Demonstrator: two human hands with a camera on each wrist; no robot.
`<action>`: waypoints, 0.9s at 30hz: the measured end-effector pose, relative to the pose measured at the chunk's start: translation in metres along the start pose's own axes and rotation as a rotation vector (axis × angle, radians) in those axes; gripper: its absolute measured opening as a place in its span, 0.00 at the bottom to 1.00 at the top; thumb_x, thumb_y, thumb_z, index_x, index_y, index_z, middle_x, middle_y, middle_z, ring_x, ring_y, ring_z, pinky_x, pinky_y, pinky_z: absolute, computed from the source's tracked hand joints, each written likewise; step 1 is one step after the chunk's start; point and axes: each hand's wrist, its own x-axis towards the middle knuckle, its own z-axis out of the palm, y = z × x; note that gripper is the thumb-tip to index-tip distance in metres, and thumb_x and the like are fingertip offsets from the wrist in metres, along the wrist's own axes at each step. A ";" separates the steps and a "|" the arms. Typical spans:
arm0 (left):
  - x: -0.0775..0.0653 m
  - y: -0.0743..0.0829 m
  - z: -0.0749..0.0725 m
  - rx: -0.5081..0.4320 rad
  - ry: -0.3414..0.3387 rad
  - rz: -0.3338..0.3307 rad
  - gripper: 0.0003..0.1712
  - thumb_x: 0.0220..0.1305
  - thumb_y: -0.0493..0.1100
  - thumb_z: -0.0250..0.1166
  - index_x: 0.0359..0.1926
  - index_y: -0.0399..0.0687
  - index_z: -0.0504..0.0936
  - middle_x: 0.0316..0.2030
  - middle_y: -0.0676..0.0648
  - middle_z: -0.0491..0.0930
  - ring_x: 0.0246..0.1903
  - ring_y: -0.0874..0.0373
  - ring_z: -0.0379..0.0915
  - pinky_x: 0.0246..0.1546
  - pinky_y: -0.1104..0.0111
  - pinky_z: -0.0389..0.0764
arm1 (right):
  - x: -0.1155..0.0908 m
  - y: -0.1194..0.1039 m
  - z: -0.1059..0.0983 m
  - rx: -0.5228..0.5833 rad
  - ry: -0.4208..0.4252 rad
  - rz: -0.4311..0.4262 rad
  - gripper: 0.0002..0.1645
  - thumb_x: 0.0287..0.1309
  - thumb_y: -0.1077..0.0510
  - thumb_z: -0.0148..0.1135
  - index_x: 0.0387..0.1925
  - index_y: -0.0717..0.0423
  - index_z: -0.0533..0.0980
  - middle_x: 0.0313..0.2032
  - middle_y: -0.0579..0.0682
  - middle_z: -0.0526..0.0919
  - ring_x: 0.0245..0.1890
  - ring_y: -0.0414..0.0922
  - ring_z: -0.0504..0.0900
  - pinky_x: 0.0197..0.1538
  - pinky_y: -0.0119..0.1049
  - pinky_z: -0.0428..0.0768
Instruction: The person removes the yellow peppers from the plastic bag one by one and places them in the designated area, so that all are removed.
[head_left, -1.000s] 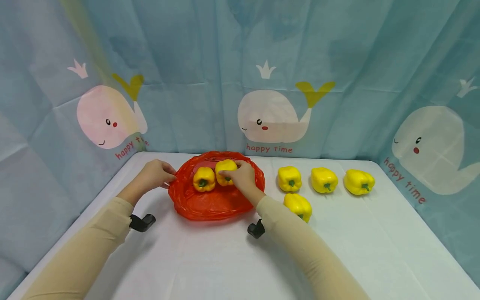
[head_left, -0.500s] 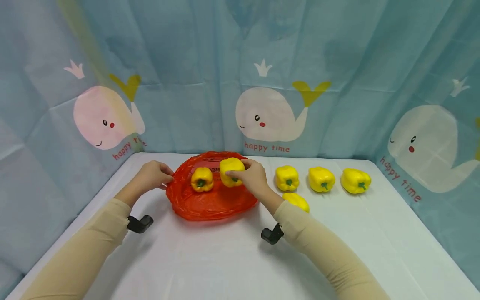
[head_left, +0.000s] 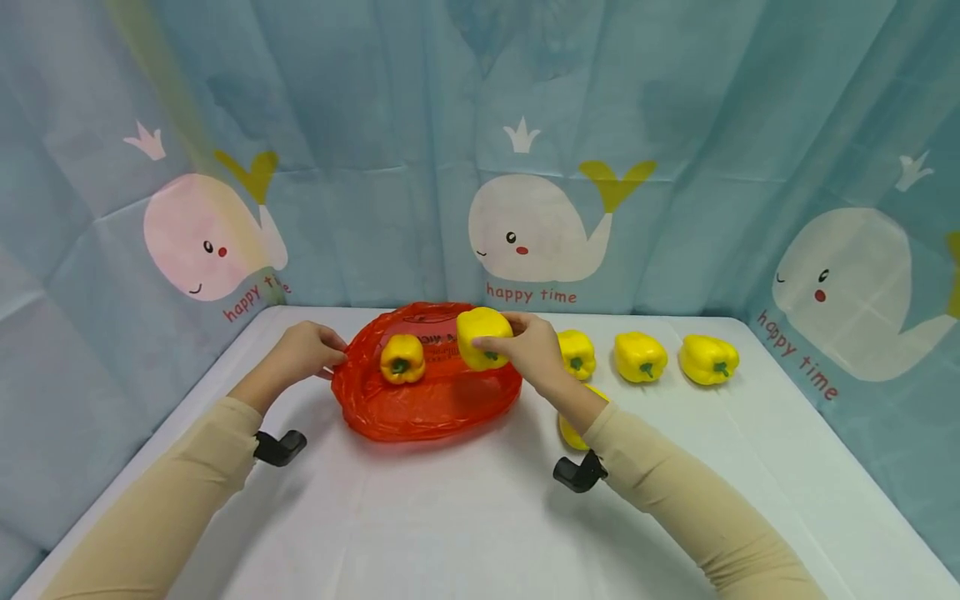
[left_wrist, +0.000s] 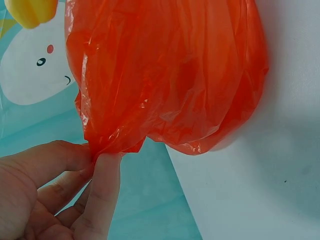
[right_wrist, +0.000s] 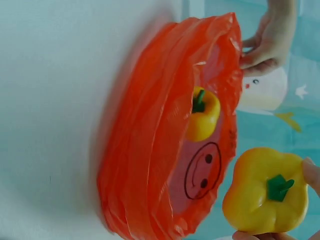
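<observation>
A red plastic bag [head_left: 420, 417] stands on the table with its mouth spread wide. My left hand [head_left: 303, 350] pinches the left side of its rim between thumb and fingers, and the gathered film [left_wrist: 115, 135] shows in the left wrist view. One yellow bell pepper [head_left: 402, 357] with a green stem lies inside the bag. In my right hand [head_left: 536, 354] is another yellow bell pepper [right_wrist: 265, 195], gripped at its sides above the bag's right part. The right wrist view shows a smiling face drawing [right_wrist: 202, 170] on the bag's inside.
To the right, three yellow bell peppers stand in a row: a near one [head_left: 579, 353], a middle one [head_left: 640, 357] and a far one [head_left: 708, 360]. One more pepper [head_left: 572, 429] is partly hidden behind my right wrist. A curtain [head_left: 375, 233] printed with whales surrounds the white table [head_left: 420, 517].
My right hand has lifted the bell pepper up from beside the other one in the bag and moved it to the right. The left hand still holds the bag's rim.
</observation>
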 end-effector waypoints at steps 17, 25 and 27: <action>0.000 -0.003 -0.001 -0.002 -0.001 -0.008 0.19 0.69 0.37 0.61 0.54 0.26 0.78 0.47 0.30 0.82 0.38 0.52 0.84 0.43 0.58 0.88 | -0.022 0.001 -0.051 -0.082 -0.025 0.055 0.44 0.51 0.43 0.74 0.69 0.49 0.69 0.64 0.50 0.76 0.52 0.49 0.77 0.42 0.32 0.81; -0.001 -0.003 -0.001 -0.003 0.003 -0.012 0.19 0.69 0.38 0.60 0.54 0.27 0.78 0.47 0.30 0.82 0.39 0.50 0.84 0.42 0.59 0.88 | -0.034 0.012 -0.069 -0.091 -0.035 0.059 0.44 0.54 0.43 0.73 0.69 0.52 0.68 0.65 0.54 0.75 0.58 0.52 0.78 0.52 0.41 0.86; -0.002 -0.004 -0.001 -0.006 0.003 -0.017 0.19 0.69 0.38 0.60 0.54 0.27 0.78 0.47 0.30 0.82 0.39 0.50 0.84 0.42 0.60 0.88 | -0.038 0.013 -0.074 -0.103 -0.034 0.061 0.45 0.54 0.43 0.72 0.70 0.53 0.67 0.66 0.54 0.74 0.60 0.52 0.77 0.56 0.43 0.84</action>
